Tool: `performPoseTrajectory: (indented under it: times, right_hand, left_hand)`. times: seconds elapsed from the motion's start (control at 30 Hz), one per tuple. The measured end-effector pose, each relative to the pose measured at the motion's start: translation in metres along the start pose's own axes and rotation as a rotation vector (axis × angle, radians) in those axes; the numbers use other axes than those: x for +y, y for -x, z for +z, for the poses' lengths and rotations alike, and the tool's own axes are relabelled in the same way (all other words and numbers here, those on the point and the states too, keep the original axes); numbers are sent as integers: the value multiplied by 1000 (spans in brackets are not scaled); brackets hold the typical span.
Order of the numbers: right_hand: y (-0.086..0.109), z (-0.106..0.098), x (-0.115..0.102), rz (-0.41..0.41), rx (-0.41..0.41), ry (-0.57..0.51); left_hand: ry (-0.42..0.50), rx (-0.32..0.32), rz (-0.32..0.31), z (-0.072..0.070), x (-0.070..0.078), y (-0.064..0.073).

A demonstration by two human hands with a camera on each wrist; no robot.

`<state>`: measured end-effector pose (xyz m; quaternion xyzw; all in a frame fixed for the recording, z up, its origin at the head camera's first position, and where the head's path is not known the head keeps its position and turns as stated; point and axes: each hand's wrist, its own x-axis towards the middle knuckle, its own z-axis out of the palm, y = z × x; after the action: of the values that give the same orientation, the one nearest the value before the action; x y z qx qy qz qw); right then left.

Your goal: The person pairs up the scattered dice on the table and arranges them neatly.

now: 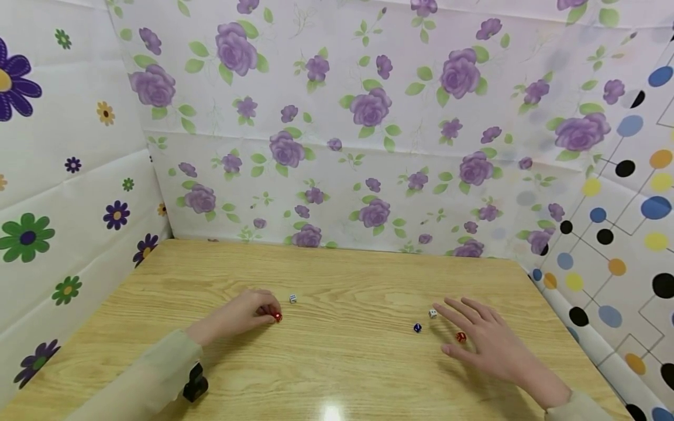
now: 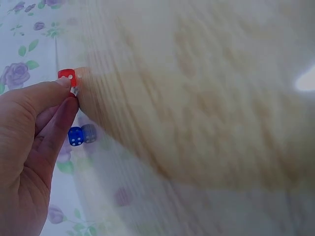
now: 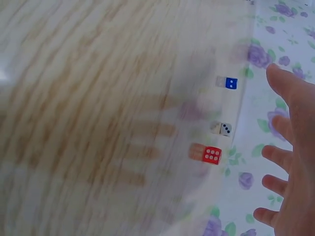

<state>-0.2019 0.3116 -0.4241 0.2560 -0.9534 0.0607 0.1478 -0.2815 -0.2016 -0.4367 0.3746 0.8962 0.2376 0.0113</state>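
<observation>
In the head view my left hand [image 1: 247, 313] pinches a red die [image 1: 278, 317] between thumb and fingers, low over the left part of the table. Just beyond it lies a white die [image 1: 293, 299]. A blue die [image 2: 75, 136] shows below the fingers in the left wrist view; in the head view the hand hides it. My right hand [image 1: 487, 342], fingers spread and holding nothing, hovers at the right. Around its fingertips are another red die [image 1: 461, 337], another white die [image 1: 433, 313] and another blue die [image 1: 418, 328], spaced apart on the wood.
The glossy wooden table [image 1: 337, 362] reaches back to a rose-patterned cloth [image 1: 337, 117]. Flower-printed cloth [image 1: 79, 193] rises along the left side, dotted cloth [image 1: 611, 234] along the right. A small black device [image 1: 195, 383] sits at the left cuff.
</observation>
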Motion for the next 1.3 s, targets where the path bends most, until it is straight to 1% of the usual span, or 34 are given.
performPoseTrajectory:
  times: [0.17, 0.27, 0.33, 0.4, 0.5, 0.63, 0.73, 0.83, 0.97, 1.1, 1.2, 1.3]
  right_hand:
    - [-2, 1, -5, 10, -1, -18]
    - [-4, 2, -10, 7, 14, -32]
    - [-5, 4, -14, -1, 28, -43]
    - [-6, 6, -17, -18, 53, -49]
    - [-8, 11, -24, -49, 98, -73]
    - [-11, 15, -33, -68, 150, -117]
    - [-13, 17, -40, -42, 165, -138]
    - [-14, 18, -48, -24, 188, -131]
    - [-14, 21, -57, -25, 228, -138]
    - [-12, 25, -67, -3, 222, -179]
    - [-10, 28, -75, 21, 204, -205]
    - [-10, 30, -82, 33, 205, -228]
  left_hand:
    - [-39, 27, 6, 3, 5, 0]
    - [-39, 26, 1, 6, 9, -1]
    - [-28, 14, -10, 9, 13, -1]
    - [-8, 3, -13, 11, 17, -2]
    - [-1, -2, -7, 14, 23, -3]
    - [-3, 9, 12, 18, 31, -5]
    - [14, 14, 20, 22, 35, -6]
    - [52, 8, 16, 26, 38, -9]
    - [96, -9, -18, 30, 45, -11]
    - [115, -7, -38, 33, 55, -11]
    - [139, -4, -42, 36, 60, -11]
    - [160, -1, -36, 41, 65, -12]
